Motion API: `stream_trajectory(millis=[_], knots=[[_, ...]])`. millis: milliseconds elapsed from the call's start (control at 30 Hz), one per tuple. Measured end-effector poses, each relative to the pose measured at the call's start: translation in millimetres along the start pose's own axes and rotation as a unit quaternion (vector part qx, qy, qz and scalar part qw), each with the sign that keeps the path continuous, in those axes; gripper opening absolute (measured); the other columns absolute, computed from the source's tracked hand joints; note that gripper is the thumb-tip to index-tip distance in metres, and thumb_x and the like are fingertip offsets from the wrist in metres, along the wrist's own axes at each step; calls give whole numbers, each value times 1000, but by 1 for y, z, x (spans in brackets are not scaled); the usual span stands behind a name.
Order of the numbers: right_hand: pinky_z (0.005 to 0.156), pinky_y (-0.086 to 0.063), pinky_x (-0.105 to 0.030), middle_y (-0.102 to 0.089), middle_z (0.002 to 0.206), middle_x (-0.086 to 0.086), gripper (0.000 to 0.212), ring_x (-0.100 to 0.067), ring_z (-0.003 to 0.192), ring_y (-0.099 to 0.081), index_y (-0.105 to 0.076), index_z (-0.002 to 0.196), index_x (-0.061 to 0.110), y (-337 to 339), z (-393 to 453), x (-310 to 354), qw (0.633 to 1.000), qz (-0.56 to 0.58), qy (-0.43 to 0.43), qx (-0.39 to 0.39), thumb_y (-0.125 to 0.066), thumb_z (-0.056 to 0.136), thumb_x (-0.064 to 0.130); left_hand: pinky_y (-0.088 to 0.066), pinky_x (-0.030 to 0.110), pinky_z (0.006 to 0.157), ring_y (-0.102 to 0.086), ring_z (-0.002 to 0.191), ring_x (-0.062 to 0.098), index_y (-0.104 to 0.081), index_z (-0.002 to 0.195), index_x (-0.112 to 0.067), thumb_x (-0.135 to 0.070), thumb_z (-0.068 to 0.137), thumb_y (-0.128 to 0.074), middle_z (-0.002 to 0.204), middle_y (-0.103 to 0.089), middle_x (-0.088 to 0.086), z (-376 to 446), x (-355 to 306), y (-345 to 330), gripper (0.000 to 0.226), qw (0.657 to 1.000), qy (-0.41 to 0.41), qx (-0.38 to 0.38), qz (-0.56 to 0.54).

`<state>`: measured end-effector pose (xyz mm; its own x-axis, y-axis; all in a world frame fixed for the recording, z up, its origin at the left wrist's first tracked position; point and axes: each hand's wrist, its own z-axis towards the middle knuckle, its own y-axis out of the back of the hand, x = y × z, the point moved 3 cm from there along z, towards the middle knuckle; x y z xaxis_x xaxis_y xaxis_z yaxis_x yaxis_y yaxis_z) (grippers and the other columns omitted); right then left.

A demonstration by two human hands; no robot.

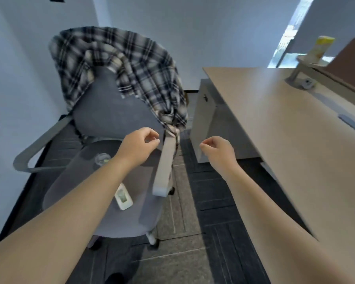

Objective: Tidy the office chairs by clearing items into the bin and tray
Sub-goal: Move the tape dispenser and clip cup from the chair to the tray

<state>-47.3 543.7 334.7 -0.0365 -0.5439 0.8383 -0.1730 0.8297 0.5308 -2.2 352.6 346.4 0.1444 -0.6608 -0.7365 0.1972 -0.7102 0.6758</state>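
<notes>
A grey office chair (111, 111) stands ahead of me with a black-and-white plaid shirt (131, 64) draped over its backrest; the shirt hangs down to the right armrest (165, 160). On the seat lie a clear plastic cup (102, 158) and a white remote control (123, 196). My left hand (139, 143) hovers over the seat beside the armrest, fingers curled, holding nothing. To the right of the armrest, over the floor, my right hand (217, 148) is loosely curled and empty. No bin or tray is in view.
A beige desk (285, 124) fills the right side, with a white drawer cabinet (205, 119) under its near corner. A yellow carton (320, 49) stands on a shelf arm at the back right. Walls close in behind and left of the chair. Dark carpet tiles cover the floor.
</notes>
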Motion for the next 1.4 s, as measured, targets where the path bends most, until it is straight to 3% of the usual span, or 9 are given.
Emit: stream_trajectory(millis=[200,300,400,533,667,867,1067,1233,1400], knots=[[68,-39,-26,-56,85,0,20,-16,78,-52,-61,103,6,-153,43,22,998,-12,-36,49,-53,90,19,-40,27,85,-56,95,19,-60,107,-10,-17,87,-53,101,-62,3,32,140,47,22,996,91,18,-8],[76,-39,-28,-56,95,0,22,-22,94,-56,-61,105,6,-233,56,12,994,-10,-78,75,-57,87,18,-35,21,80,-56,103,21,-60,110,-9,-17,88,-52,113,-63,8,39,213,56,24,989,140,46,-4],[77,-36,-25,-56,104,-2,27,-20,95,-54,-58,110,7,-294,63,-8,988,-32,-112,103,-59,85,18,-35,22,80,-55,109,22,-58,112,-9,-18,89,-51,118,-62,9,46,271,52,25,981,176,79,8],[90,-42,-34,-49,133,-6,48,-23,117,-49,-45,128,10,-351,72,-52,970,-109,-154,151,-61,84,21,-39,25,84,-55,108,21,-58,111,-11,-19,89,-50,117,-62,8,56,330,27,25,973,202,112,-1],[97,-41,-39,-41,139,-10,65,-27,127,-43,-36,135,12,-396,77,-102,951,-159,-192,181,-66,79,23,-39,24,87,-55,112,21,-58,111,-9,-18,89,-51,120,-62,7,58,376,-8,25,966,220,136,-2],[89,-45,-40,-43,132,-10,73,-31,117,-50,-35,130,10,-439,76,-153,940,-187,-204,201,-74,71,25,-30,15,70,-54,112,20,-58,112,-7,-14,89,-50,121,-61,9,51,426,-43,25,957,253,143,-9],[62,-38,-27,-58,113,-11,44,-33,91,-57,-44,116,7,-442,76,-161,947,-179,-216,158,-62,77,17,-28,13,65,-53,113,21,-56,115,-6,-15,90,-49,123,-60,9,48,433,-43,27,959,249,138,6],[47,-33,-24,-57,90,-3,28,-17,65,-51,-48,102,11,-425,83,-139,968,-48,-217,116,-61,78,16,-37,23,87,-54,113,22,-56,116,-9,-17,89,-50,123,-60,8,63,424,-30,28,963,241,121,20],[50,-37,-23,-51,74,9,27,-12,66,-51,-47,98,17,-417,113,-112,973,20,-211,86,-64,77,17,-36,30,99,-46,124,25,-45,129,-14,-20,86,-55,138,-46,8,109,428,-30,44,970,214,104,42]])
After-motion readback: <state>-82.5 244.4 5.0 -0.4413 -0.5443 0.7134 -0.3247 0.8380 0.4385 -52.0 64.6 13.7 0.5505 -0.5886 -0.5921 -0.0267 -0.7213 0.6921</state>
